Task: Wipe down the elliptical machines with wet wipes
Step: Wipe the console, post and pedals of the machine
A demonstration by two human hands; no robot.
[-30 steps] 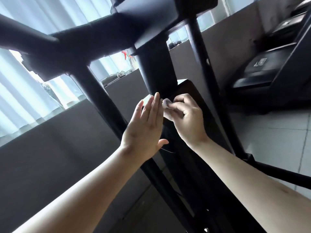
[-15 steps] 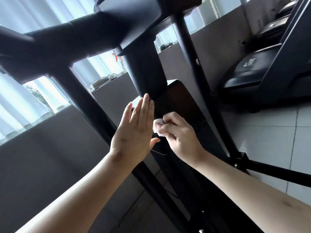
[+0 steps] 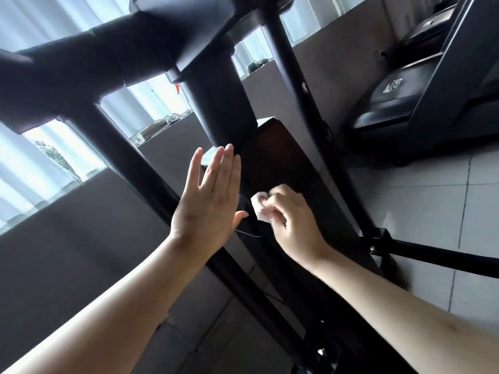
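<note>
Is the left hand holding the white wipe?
No, the left hand is flat with straight fingers, while the right hand pinches the white wipe.

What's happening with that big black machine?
A person is wiping an elliptical machine. Their right hand pinches a small white wet wipe at the edge of its dark body. Their left hand is held up flat and open right beside it.
</note>
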